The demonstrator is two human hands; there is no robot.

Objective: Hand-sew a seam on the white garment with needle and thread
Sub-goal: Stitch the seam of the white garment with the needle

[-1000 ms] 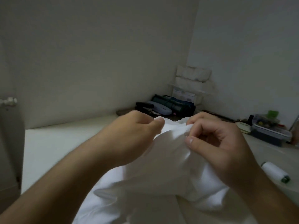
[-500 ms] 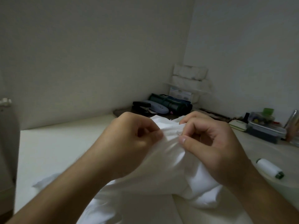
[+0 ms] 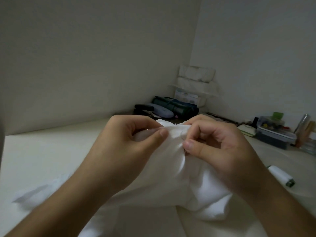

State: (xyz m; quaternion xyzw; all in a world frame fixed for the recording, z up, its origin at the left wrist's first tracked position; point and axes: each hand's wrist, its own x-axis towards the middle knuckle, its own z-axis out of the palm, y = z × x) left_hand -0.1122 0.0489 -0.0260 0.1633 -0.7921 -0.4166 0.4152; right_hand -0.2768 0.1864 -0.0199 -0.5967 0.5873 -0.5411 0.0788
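left hand (image 3: 126, 144) pinches garment (image 3: 171, 168) edge; right hand (image 3: 220, 147) pinches fabric, needle unclear. risk: pricked fingertip, fold slipping.

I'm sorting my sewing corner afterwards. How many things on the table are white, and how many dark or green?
White: 2, the garment and the thread spool
Dark or green: 3, the rolled green pouch, the black stapler, the dark lidded box
Total: 5

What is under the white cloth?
The pale table shows around the cloth, which lies on it. Whatever else sits beneath is covered, so I cannot tell.
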